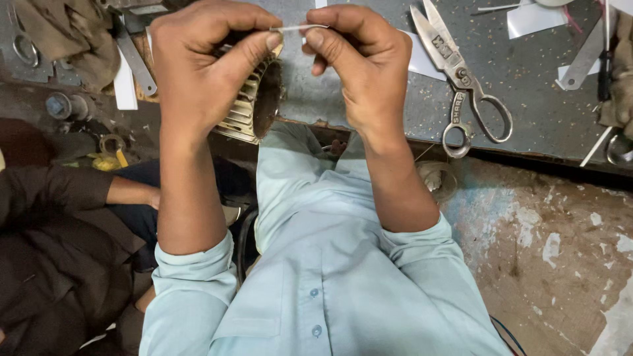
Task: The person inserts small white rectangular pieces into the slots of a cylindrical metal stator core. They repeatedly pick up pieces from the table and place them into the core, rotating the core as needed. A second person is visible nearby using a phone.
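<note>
My left hand (pixel 198 66) and my right hand (pixel 359 59) are raised close together in front of my chest, above the near edge of a grey workbench (pixel 527 86). Between their fingertips they pinch a thin white strip (pixel 297 28), held level. Just under my left hand a finned metal motor housing (pixel 254 102) rests on its side at the bench edge, its open end facing right; part of it is hidden by my left palm.
Large metal scissors (pixel 461 72) lie on the bench right of my hands. White paper pieces (pixel 531 18) and metal tools (pixel 587 56) lie at the back right. Another person in dark clothes (pixel 59 244) sits at my left. Stained concrete floor (pixel 554 250) spreads below right.
</note>
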